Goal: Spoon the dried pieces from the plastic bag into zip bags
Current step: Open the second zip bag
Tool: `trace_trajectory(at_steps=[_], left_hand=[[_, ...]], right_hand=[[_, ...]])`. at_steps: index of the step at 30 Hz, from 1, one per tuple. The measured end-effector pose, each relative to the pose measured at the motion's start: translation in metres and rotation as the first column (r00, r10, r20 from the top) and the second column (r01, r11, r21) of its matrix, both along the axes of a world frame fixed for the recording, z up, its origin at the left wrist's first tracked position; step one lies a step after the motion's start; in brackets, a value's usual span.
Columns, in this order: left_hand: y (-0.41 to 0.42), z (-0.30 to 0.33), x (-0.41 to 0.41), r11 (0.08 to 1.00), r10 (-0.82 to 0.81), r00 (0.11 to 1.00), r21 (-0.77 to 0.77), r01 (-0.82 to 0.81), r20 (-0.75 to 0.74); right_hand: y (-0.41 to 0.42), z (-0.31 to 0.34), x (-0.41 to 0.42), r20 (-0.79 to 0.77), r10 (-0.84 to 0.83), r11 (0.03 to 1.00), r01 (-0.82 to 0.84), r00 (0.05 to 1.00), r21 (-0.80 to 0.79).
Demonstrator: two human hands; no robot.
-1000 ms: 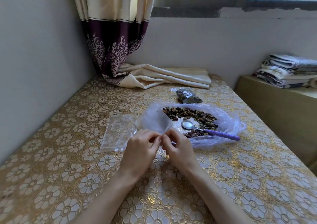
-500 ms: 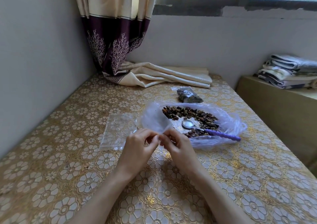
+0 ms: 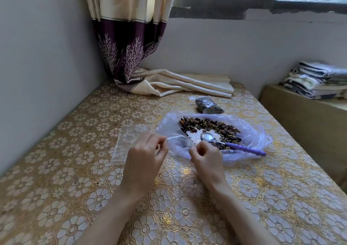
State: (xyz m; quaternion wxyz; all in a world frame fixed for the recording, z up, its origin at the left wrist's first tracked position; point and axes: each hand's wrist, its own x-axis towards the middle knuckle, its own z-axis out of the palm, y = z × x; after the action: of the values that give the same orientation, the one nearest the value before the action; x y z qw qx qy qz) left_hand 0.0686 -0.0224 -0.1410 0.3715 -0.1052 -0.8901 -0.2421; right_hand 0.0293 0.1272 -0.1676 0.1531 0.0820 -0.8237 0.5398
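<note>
A thin plastic bag (image 3: 249,132) lies spread open on the table with brown dried pieces (image 3: 208,127) inside. A spoon (image 3: 231,144) with a metal bowl and purple handle rests in it. My left hand (image 3: 145,156) and my right hand (image 3: 205,155) each pinch one side of the mouth of a clear zip bag (image 3: 178,140), stretched between them just above the near edge of the plastic bag. More clear zip bags (image 3: 127,141) lie flat to the left.
A filled zip bag (image 3: 207,106) of dried pieces lies behind the plastic bag. The curtain's end (image 3: 180,84) is heaped at the table's back. A wall runs along the left. Folded cloths (image 3: 319,80) sit on a low cabinet at right.
My hands were touching over the zip bag's mouth and have moved apart, pulling it open between them.
</note>
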Motion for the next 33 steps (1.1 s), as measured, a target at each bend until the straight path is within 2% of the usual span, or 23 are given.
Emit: trace_trajectory(at_steps=[3, 4, 5, 7, 8, 10, 14, 17, 21, 23, 28, 30, 33], left_hand=[[0.004, 0.001, 0.003, 0.996, -0.033, 0.998, -0.09, 0.028, -0.056], [0.006, 0.0, 0.003, 0.993, -0.049, 0.997, -0.11, 0.042, -0.059], [0.009, 0.0, 0.004, 0.99, -0.061, 0.997, -0.127, 0.054, -0.054], [0.013, -0.003, 0.004, 0.985, -0.067, 0.997, -0.161, 0.062, -0.025], [0.015, -0.004, 0.004, 0.981, -0.058, 0.998, -0.188, 0.054, -0.013], [0.019, -0.007, 0.002, 0.971, -0.035, 0.999, -0.236, 0.033, -0.002], [0.025, -0.009, 0.001, 0.966, -0.02, 1.0, -0.256, 0.025, 0.021], [0.026, -0.011, 0.0, 0.965, -0.022, 0.998, -0.26, 0.035, 0.053], [0.028, -0.012, 0.0, 0.944, -0.03, 0.999, -0.329, 0.039, 0.032], [0.029, -0.013, 0.0, 0.931, -0.033, 0.999, -0.363, 0.033, 0.007], [0.026, -0.017, -0.001, 0.936, -0.002, 1.0, -0.353, -0.003, -0.013], [0.024, -0.019, -0.001, 0.934, 0.015, 1.0, -0.356, -0.016, -0.006], [0.021, -0.02, -0.001, 0.937, -0.005, 1.0, -0.351, -0.006, -0.029]], right_hand=[[0.0, 0.002, 0.001, 0.092, -0.065, 0.998, 0.065, 0.994, -0.002], [0.001, 0.003, 0.0, 0.175, -0.032, 0.993, 0.051, 0.984, -0.103], [0.003, 0.005, -0.001, 0.29, 0.05, 0.962, 0.032, 0.956, -0.271], [0.007, 0.01, -0.003, 0.464, 0.327, 0.778, 0.044, 0.823, -0.627], [0.01, 0.012, -0.004, 0.469, 0.443, 0.676, 0.06, 0.764, -0.735], [0.013, 0.015, -0.006, 0.416, 0.58, 0.552, 0.038, 0.7, -0.833], [0.013, 0.02, -0.005, 0.36, 0.708, 0.428, 0.037, 0.608, -0.903], [0.012, 0.021, -0.005, 0.375, 0.641, 0.433, 0.088, 0.67, -0.897], [0.009, 0.011, -0.005, 0.305, 0.377, 0.594, 0.024, 0.875, -0.804], [0.009, 0.01, -0.005, 0.245, 0.32, 0.611, -0.002, 0.915, -0.792], [0.015, 0.015, -0.008, 0.195, 0.517, 0.437, -0.061, 0.834, -0.897], [0.015, 0.016, -0.007, 0.167, 0.56, 0.489, -0.162, 0.811, -0.857], [0.013, 0.016, -0.003, 0.17, 0.474, 0.692, -0.246, 0.864, -0.678]])
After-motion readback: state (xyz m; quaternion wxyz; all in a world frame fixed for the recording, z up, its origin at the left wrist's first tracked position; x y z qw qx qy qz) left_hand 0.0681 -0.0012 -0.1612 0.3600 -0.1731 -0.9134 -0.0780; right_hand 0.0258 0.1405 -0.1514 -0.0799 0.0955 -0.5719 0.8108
